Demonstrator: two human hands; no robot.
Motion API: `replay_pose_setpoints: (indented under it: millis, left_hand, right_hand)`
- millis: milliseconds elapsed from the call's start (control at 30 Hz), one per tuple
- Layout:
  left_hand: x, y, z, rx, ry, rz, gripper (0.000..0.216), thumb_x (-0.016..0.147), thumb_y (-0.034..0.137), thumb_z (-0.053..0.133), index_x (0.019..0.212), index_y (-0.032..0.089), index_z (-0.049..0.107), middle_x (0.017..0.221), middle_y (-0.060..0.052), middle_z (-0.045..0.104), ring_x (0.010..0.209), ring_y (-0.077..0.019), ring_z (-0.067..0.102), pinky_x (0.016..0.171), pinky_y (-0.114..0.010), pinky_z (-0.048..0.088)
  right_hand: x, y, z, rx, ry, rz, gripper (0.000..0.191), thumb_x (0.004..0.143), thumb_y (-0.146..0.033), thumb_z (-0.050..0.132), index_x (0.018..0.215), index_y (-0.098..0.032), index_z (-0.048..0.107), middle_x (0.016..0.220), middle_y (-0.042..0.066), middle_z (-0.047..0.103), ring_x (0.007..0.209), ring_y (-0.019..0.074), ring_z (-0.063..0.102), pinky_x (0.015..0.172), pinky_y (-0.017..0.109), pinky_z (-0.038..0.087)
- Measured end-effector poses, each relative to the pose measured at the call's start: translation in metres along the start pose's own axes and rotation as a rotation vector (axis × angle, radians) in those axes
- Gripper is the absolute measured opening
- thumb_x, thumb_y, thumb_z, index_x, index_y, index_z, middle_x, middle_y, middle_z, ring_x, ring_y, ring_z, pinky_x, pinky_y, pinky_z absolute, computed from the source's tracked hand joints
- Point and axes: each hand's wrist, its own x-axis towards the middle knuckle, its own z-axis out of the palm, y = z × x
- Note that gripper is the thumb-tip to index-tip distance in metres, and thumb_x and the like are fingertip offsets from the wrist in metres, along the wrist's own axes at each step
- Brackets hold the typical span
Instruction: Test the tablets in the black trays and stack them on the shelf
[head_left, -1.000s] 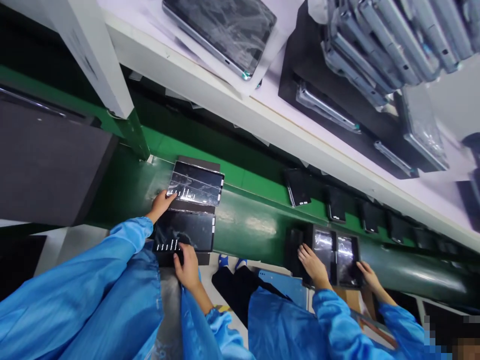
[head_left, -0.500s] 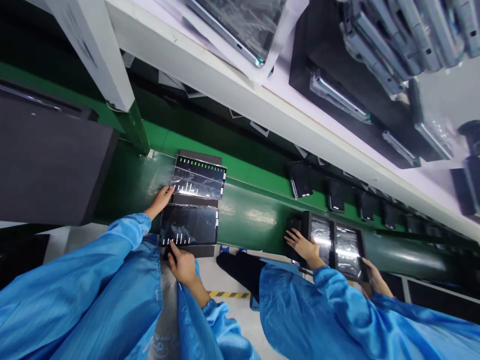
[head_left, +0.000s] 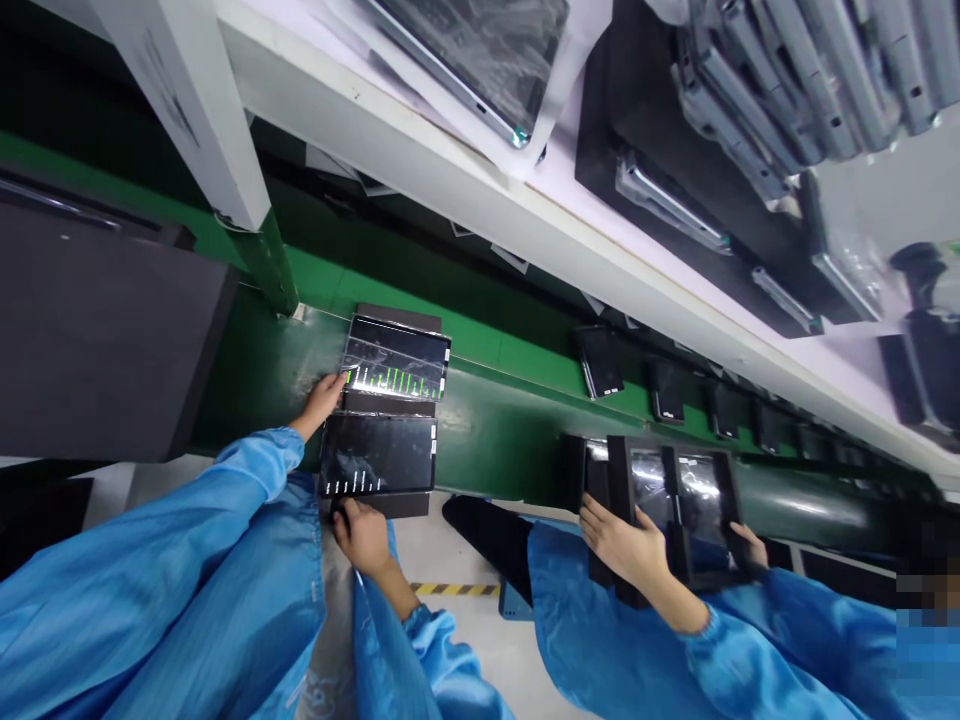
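Two film-covered tablets lie one above the other on dark foam pads. On the upper tablet (head_left: 397,355) the screen shows lines of white and green text. My left hand (head_left: 321,403) grips its left edge, fingertips on the lower left corner. The lower tablet (head_left: 380,452) has a dark screen with a few white lines along its lower left side. My right hand (head_left: 364,535) is closed at its near left corner, fingers bent against the edge. What lies under those fingers is hidden.
At right, a co-worker's hands (head_left: 626,545) hold a black tray (head_left: 616,490) with tablets. More tablets (head_left: 598,360) stand along the green line (head_left: 502,430). A white shelf (head_left: 390,110) with wrapped tablets (head_left: 780,90) overhangs. A large dark box (head_left: 97,330) stands left.
Text on the upper screen has moved down, with green lines now near its lower edge. My right fingertip has drawn off the lower screen to its edge. The co-worker's trays have shifted and tilted.
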Motion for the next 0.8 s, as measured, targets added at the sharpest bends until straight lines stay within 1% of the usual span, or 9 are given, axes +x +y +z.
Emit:
replay_pose_setpoints:
  millis: [67, 167, 233, 333, 433, 500, 567, 667, 800]
  left_hand:
    - [-0.001, 0.001, 0.000, -0.002, 0.001, -0.002, 0.042, 0.081, 0.060, 0.049, 0.088, 0.020, 0.059, 0.081, -0.005, 0.062, 0.067, -0.0189, 0.059, 0.053, -0.027, 0.049]
    - [-0.001, 0.000, -0.001, -0.004, -0.002, 0.000, 0.042, 0.081, 0.060, 0.049, 0.088, 0.020, 0.059, 0.082, -0.005, 0.062, 0.067, -0.0187, 0.059, 0.053, -0.026, 0.049]
    - [0.000, 0.000, -0.001, -0.004, -0.004, -0.002, 0.042, 0.080, 0.061, 0.050, 0.088, 0.020, 0.059, 0.082, -0.005, 0.063, 0.066, -0.0184, 0.060, 0.053, -0.026, 0.049]
    - [0.002, 0.001, -0.002, -0.001, -0.010, -0.009, 0.043, 0.079, 0.061, 0.052, 0.089, 0.020, 0.060, 0.083, -0.005, 0.063, 0.065, -0.0179, 0.060, 0.053, -0.026, 0.048]
    - [0.002, 0.001, -0.002, 0.001, -0.011, -0.009, 0.044, 0.078, 0.062, 0.053, 0.090, 0.020, 0.061, 0.084, -0.005, 0.064, 0.065, -0.0177, 0.060, 0.053, -0.026, 0.048]
    - [0.002, 0.000, -0.002, 0.000, -0.013, -0.004, 0.045, 0.078, 0.062, 0.053, 0.090, 0.020, 0.061, 0.084, -0.005, 0.063, 0.065, -0.0177, 0.060, 0.053, -0.026, 0.048]
    - [0.002, 0.000, -0.002, -0.002, -0.015, -0.002, 0.044, 0.078, 0.062, 0.053, 0.090, 0.020, 0.061, 0.084, -0.005, 0.063, 0.065, -0.0177, 0.060, 0.053, -0.026, 0.048]
    - [0.002, 0.000, -0.002, -0.006, -0.019, -0.001, 0.044, 0.079, 0.061, 0.052, 0.090, 0.020, 0.060, 0.083, -0.005, 0.064, 0.065, -0.0179, 0.060, 0.053, -0.026, 0.048]
    - [0.002, -0.001, -0.003, -0.007, -0.019, 0.004, 0.042, 0.079, 0.061, 0.053, 0.087, 0.020, 0.060, 0.080, -0.004, 0.063, 0.064, -0.0182, 0.060, 0.053, -0.027, 0.047]
  right_hand:
    - [0.005, -0.008, -0.003, -0.001, -0.067, 0.023, 0.024, 0.095, -0.040, 0.048, 0.092, -0.029, 0.070, 0.079, 0.009, 0.067, 0.079, 0.0201, 0.071, 0.066, 0.034, 0.058]
    - [0.010, -0.017, -0.004, -0.070, -0.185, 0.055, 0.022, 0.095, -0.031, 0.045, 0.093, -0.024, 0.066, 0.089, 0.008, 0.066, 0.090, 0.0233, 0.067, 0.075, 0.037, 0.058]
    - [0.012, -0.020, -0.004, -0.087, -0.202, 0.051, 0.018, 0.093, -0.026, 0.047, 0.093, -0.021, 0.065, 0.094, 0.007, 0.066, 0.093, 0.0237, 0.065, 0.077, 0.038, 0.057]
    - [0.013, -0.021, -0.004, -0.040, -0.190, 0.034, 0.023, 0.092, -0.028, 0.050, 0.105, -0.023, 0.068, 0.097, 0.008, 0.067, 0.093, 0.0219, 0.067, 0.078, 0.035, 0.057]
    - [0.012, -0.020, -0.005, 0.197, -0.094, 0.091, 0.031, 0.089, -0.037, 0.060, 0.116, -0.026, 0.070, 0.092, 0.009, 0.070, 0.086, 0.0201, 0.071, 0.074, 0.030, 0.058]
    - [0.011, -0.018, -0.005, 0.336, -0.050, 0.160, 0.034, 0.084, -0.042, 0.067, 0.112, -0.026, 0.073, 0.086, 0.011, 0.071, 0.082, 0.0203, 0.073, 0.074, 0.030, 0.059]
    - [0.009, -0.016, -0.002, 0.330, -0.072, 0.186, 0.036, 0.083, -0.045, 0.066, 0.111, -0.023, 0.074, 0.083, 0.012, 0.072, 0.083, 0.0209, 0.074, 0.075, 0.031, 0.059]
    - [0.005, -0.008, 0.006, 0.200, -0.087, 0.156, 0.041, 0.086, -0.049, 0.061, 0.113, -0.021, 0.073, 0.083, 0.013, 0.073, 0.084, 0.0198, 0.074, 0.073, 0.029, 0.058]
    - [-0.001, 0.005, 0.020, 0.162, 0.009, 0.134, 0.044, 0.081, -0.056, 0.064, 0.109, -0.023, 0.073, 0.076, 0.009, 0.072, 0.073, 0.0165, 0.073, 0.070, 0.029, 0.058]
